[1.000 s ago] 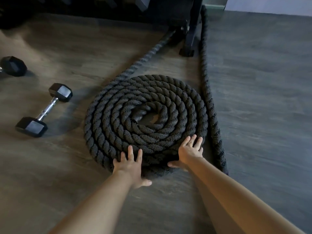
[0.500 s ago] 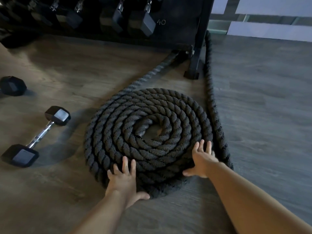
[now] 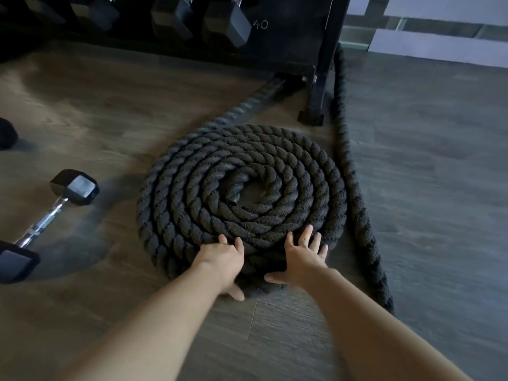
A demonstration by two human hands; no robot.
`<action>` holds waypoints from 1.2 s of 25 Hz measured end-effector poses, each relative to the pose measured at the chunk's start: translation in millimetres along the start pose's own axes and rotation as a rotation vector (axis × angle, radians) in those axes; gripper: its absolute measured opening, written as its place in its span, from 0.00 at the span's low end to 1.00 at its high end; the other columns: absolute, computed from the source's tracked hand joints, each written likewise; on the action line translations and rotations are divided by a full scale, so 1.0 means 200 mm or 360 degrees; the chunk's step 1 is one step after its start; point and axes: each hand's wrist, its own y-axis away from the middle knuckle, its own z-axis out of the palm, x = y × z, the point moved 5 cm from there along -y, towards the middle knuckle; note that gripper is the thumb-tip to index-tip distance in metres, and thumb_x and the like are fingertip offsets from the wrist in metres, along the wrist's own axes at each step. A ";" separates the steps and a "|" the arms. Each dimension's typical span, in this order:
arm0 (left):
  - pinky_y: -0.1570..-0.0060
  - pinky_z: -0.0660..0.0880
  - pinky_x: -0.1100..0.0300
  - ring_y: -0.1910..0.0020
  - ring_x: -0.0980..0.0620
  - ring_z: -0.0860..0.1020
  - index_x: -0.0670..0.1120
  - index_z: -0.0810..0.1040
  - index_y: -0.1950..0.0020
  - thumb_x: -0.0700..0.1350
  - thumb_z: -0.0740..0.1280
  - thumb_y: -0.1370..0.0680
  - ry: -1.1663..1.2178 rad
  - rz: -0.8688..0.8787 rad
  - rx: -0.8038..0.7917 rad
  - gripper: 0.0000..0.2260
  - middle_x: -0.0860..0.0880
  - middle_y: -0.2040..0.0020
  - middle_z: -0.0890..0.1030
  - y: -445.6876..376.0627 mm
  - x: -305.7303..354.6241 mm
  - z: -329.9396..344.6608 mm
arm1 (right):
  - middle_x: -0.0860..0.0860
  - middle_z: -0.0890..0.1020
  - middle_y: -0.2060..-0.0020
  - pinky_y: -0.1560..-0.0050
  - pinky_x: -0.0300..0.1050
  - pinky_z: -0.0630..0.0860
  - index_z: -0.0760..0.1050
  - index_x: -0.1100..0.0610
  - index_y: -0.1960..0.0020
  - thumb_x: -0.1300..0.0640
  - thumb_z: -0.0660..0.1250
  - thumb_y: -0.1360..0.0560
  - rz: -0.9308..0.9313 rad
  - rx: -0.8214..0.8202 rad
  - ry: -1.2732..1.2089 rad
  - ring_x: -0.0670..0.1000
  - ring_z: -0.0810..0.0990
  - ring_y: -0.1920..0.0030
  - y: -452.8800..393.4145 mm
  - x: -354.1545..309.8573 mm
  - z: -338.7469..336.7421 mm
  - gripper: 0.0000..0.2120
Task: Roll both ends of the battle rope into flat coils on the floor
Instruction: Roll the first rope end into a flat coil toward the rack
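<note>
Black, thick twisted rope makes up the battle rope, and one end of it lies wound into a flat coil on the wood-grain floor, several rings deep around a small gap at the centre where the rope's tip curls in. Both hands rest on the near edge of that coil. The left hand lies palm down on the outer rings with its fingers extended over the rope and its thumb dropped down the outside of the coil toward the floor. The right hand sits just beside it, to the right, fingers spread and straight across the top of the outer rings, thumb pointing left along the coil's lower edge. Neither hand curls round the rope; both lie flat and open against it, with bare forearms reaching in from the bottom of the view.

From the coil's far left side a stretch of rope runs away toward the foot of a black dumbbell rack. The other length of rope lies uncoiled on the floor just beside the coil on the right, running from the rack post down to a loose end near the right forearm.

A hex dumbbell with a chrome handle lies on the floor to the left, well apart from the coil. Part of another dark weight shows at the left edge.
</note>
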 end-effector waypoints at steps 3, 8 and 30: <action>0.38 0.72 0.43 0.30 0.34 0.69 0.37 0.40 0.20 0.73 0.66 0.30 -0.0159 0.0078 0.0046 0.58 0.32 0.21 0.46 -0.05 -0.06 0.01 | 0.68 0.30 0.27 0.26 0.69 0.42 0.36 0.57 0.21 0.32 0.72 0.33 -0.0080 -0.0075 0.0067 0.72 0.35 0.26 -0.06 0.02 -0.07 0.61; 0.36 0.71 0.43 0.32 0.27 0.67 0.36 0.37 0.21 0.63 0.66 0.22 -0.0319 0.0184 -0.0011 0.50 0.26 0.24 0.42 -0.15 0.06 -0.06 | 0.65 0.28 0.27 0.25 0.65 0.41 0.34 0.55 0.21 0.38 0.75 0.32 -0.0155 -0.0127 0.0138 0.69 0.32 0.26 -0.20 0.09 -0.22 0.60; 0.26 0.45 0.33 0.22 0.33 0.40 0.46 0.34 0.20 0.48 0.62 0.17 0.0170 0.0110 0.0065 0.39 0.40 0.21 0.31 -0.22 -0.01 -0.04 | 0.55 0.32 0.23 0.31 0.74 0.43 0.34 0.39 0.22 0.35 0.60 0.23 0.0096 0.0041 0.0305 0.65 0.34 0.24 -0.22 -0.01 -0.25 0.42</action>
